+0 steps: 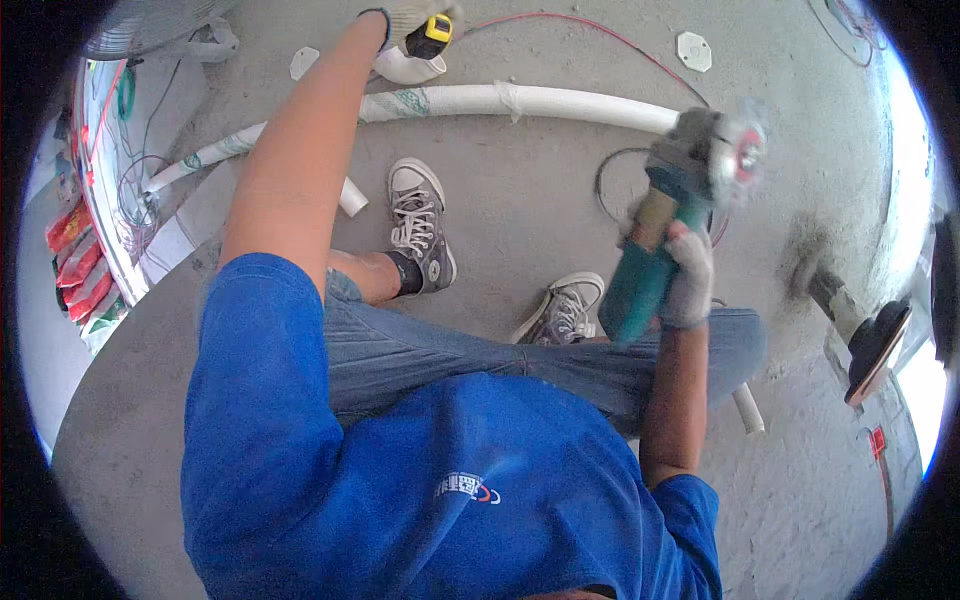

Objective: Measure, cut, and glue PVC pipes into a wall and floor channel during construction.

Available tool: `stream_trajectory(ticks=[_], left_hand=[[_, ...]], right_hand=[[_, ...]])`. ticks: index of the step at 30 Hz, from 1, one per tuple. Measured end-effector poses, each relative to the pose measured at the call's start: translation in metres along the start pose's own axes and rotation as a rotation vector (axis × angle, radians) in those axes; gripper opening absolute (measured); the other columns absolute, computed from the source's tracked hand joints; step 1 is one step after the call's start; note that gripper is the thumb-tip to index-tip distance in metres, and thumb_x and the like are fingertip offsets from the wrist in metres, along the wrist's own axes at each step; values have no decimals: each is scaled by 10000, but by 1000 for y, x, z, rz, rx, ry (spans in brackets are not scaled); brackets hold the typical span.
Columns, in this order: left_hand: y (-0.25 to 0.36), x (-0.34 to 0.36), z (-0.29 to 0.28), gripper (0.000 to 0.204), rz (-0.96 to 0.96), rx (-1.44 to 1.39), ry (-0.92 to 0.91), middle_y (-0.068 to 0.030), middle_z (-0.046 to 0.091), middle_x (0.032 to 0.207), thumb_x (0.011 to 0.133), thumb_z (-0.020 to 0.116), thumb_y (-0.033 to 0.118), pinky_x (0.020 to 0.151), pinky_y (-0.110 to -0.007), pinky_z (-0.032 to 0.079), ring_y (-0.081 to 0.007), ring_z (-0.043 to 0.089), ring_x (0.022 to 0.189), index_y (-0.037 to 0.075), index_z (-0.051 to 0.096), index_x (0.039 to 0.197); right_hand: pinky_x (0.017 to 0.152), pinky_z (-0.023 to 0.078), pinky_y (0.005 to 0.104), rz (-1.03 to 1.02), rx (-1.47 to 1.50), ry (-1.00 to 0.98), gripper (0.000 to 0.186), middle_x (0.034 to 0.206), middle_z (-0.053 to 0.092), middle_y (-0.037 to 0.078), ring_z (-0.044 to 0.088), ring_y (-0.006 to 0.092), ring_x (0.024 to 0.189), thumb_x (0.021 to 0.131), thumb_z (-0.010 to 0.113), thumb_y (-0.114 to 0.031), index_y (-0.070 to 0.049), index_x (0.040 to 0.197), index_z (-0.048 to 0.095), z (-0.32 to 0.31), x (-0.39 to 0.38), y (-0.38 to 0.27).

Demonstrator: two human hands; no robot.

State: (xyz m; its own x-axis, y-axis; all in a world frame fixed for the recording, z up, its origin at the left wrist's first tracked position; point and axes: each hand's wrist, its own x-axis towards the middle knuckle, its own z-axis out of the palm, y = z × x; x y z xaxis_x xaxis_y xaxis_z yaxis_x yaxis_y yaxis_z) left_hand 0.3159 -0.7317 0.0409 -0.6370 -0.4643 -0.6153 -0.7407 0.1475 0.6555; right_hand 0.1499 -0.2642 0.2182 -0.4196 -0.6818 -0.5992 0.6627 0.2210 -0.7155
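Observation:
My left hand (405, 25), in a pale work glove, reaches to the upper middle with a yellow-and-black tape measure (430, 37) in its grip. Just below it lies a short white pipe piece (405, 68). My right hand (688, 270), also gloved, is closed around a teal angle grinder (635, 285), held above my right leg; the grinder's head and disc (745, 150) are blurred. A long white pipe (560, 106) lies curving across the floor beyond my feet, its right end hidden behind the grinder.
Cables (610, 170) lie on the grey floor. White pipe offcuts (352, 197) (750, 410) rest near my legs. White octagonal plates (693, 50) lie at the back. Red bags (78, 260) are at the far left. A dark round-based fitting (880, 340) stands at the right.

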Motion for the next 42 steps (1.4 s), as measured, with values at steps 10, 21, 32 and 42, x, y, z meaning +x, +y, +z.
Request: stream_trajectory(ticks=[10,21,32,42], left_hand=[[-28,-8,44,348,-76,601,770,-162,697,1172,939,604,306,975,-473,517,-336,665,1106,101,683,1209],[165,-191,216,658,65,-243,-354,-150,716,1085,767,850,441,888,-381,547,-232,679,969,10,661,1227],[161,-214,236,602,-157,-440,-382,-114,714,967,769,853,423,798,-365,568,-202,690,892,-13,696,1152],[163,-230,177,488,-289,-61,-823,-142,727,921,830,744,462,726,-388,563,-247,699,811,3,740,995]], right_hand=[[701,561,336,-123,-64,188,367,962,662,93,653,192,805,837,696,-186,-10,1144,599,3,24,5],[895,576,473,-90,406,51,518,1170,667,156,676,288,1009,1011,616,-410,-22,1348,547,16,73,21],[819,611,485,121,409,94,709,1096,692,172,706,325,946,1001,519,-646,-34,1359,546,9,83,41],[770,621,432,260,236,137,516,981,695,143,711,278,840,932,712,-399,-6,1241,585,14,80,41]])
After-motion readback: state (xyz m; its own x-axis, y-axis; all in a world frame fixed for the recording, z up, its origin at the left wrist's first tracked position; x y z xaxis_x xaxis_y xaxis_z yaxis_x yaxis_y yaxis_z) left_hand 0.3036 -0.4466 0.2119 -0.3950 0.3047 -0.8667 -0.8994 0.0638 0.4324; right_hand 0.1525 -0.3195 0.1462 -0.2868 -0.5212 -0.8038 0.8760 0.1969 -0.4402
